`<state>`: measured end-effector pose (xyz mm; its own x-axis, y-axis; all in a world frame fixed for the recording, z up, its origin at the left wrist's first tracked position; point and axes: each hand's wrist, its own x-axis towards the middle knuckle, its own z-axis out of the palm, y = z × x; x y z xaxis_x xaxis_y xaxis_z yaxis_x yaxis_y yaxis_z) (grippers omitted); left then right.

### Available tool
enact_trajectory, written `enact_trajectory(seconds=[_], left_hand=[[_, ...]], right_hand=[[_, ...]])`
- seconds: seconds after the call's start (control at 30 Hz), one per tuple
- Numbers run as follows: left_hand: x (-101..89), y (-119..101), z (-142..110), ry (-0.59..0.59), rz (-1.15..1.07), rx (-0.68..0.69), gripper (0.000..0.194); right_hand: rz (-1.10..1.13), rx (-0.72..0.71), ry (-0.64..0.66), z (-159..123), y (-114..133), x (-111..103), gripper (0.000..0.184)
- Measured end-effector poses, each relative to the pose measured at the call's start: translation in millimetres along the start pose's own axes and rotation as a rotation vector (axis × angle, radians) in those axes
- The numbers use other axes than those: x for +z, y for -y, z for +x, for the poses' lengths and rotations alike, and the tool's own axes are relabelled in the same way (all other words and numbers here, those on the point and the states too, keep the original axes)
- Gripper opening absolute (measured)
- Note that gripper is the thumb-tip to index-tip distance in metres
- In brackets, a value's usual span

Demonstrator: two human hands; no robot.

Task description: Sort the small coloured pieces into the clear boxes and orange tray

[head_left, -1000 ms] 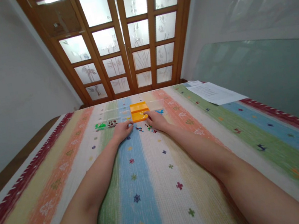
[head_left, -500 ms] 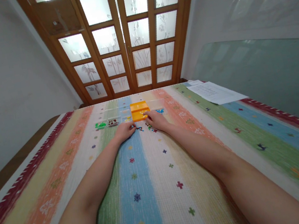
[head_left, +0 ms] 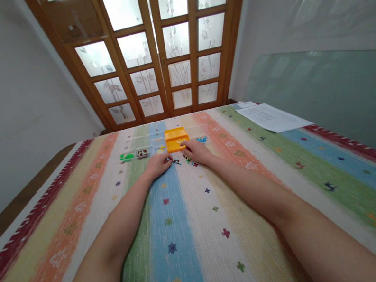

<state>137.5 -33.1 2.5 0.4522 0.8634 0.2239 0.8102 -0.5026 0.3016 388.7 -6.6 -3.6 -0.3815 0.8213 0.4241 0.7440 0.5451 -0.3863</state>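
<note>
My left hand [head_left: 158, 165] rests on the cloth with thumb and fingertips pressed together. It is beside a small loose group of dark, blue and red bits [head_left: 176, 161], and whatever it pinches is too small to make out. My right hand [head_left: 197, 151] is curled at the front right of an orange open box [head_left: 175, 132], fingers drawn together; anything in them is hidden. Small whitish-yellow pieces lie in the box near those fingertips. Mixed green, red and dark bits [head_left: 188, 160] lie just below my right hand.
Clear compartments beside the orange box hold green pieces [head_left: 126, 156], brown pieces [head_left: 142, 153], yellow pieces [head_left: 161, 150] and blue pieces [head_left: 202, 140]. Printed paper sheets [head_left: 270, 116] lie at the right back on the striped tablecloth [head_left: 203, 234]. Glazed wooden doors [head_left: 157, 45] stand behind.
The view has shifted very slightly. My right fingertips have drawn in a little at the front of the orange box; more of the pale pieces there show. My left hand is nearly still.
</note>
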Motion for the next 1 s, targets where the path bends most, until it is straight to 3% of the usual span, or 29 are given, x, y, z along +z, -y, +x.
enact_trajectory(seconds=[0.37,0.53,0.8,1.0], left_hand=[[-0.5,-8,0,0.006,-0.016,-0.012,0.025],[-7.5,-4,1,-0.123,0.051,-0.193,0.026],[-24.3,35,-1,-0.390,-0.009,-0.538,0.034],[-24.8,55,-3,-0.471,-0.046,-0.645,0.037]], right_hand=[[-0.015,0.010,0.031,0,2,-2,0.031],[-0.031,0.001,0.043,1,3,-3,0.031],[-0.034,-0.022,0.063,0,2,-1,0.029],[-0.033,-0.067,0.091,1,1,-2,0.024]])
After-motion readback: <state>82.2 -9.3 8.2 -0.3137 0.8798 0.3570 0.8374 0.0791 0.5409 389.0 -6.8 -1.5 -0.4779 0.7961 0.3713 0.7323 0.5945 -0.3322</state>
